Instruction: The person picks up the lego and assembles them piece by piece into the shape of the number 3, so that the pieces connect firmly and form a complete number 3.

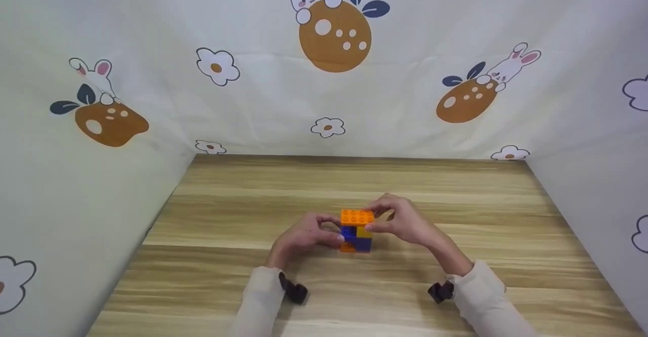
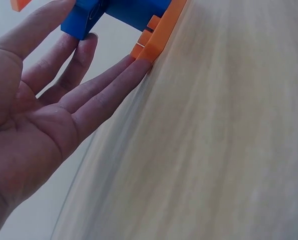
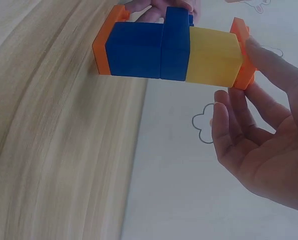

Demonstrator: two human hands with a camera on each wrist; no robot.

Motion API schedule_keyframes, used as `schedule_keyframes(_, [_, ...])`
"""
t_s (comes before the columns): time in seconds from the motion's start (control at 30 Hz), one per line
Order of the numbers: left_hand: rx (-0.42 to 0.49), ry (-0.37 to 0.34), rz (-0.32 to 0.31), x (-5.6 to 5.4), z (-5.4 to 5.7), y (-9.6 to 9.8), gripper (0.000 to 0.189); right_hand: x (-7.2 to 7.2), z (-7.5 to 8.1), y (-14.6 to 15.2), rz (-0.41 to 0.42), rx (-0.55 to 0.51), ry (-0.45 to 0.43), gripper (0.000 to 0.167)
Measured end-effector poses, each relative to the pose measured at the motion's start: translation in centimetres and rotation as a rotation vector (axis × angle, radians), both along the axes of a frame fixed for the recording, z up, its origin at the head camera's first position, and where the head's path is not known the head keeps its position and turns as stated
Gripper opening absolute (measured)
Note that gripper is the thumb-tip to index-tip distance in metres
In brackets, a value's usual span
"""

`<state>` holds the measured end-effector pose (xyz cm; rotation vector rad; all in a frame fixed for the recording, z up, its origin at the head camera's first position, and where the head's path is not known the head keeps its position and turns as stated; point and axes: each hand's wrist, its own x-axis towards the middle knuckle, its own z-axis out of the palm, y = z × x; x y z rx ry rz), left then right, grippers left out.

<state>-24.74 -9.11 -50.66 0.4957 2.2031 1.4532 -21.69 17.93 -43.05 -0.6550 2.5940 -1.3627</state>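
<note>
A small stack of toy building bricks stands on the wooden table (image 1: 228,286). At its bottom lies an orange plate (image 3: 101,50), then a blue brick (image 3: 133,50), a second blue brick (image 3: 175,47) jutting to the left, and a yellow brick (image 3: 212,57). An orange plate with studs (image 1: 357,218) tops it, overhanging on the left. My left hand (image 1: 310,232) pinches the jutting blue brick, while its lower fingers touch the bottom plate. With thumb and fingertips, my right hand (image 1: 405,223) pinches the top orange plate from the right.
A pale cloth (image 1: 268,104) printed with rabbits, fruit and flowers surrounds the table at the back and sides. Black wrist mounts (image 1: 294,290) sit at both cuffs.
</note>
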Motion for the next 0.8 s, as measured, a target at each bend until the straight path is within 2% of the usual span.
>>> schedule_keyframes(0.13, [0.019,0.007,-0.001,0.0,-0.2,0.1,0.04,-0.1,-0.2,0.0,0.016,-0.038,-0.004,0.035])
schedule_keyframes(0.27, [-0.006,0.013,0.01,0.0,-0.1,0.0,0.042,-0.3,-0.3,0.1,0.03,-0.051,-0.015,0.035])
schedule_keyframes(0.53, [-0.004,-0.032,0.021,0.2,0.1,0.0,0.043,-0.7,0.1,0.2,0.06,-0.036,-0.061,0.033])
schedule_keyframes(0.8, [-0.036,-0.006,0.037,0.2,0.2,0.0,0.041,-1.1,0.5,0.3,0.103,-0.006,-0.078,0.032])
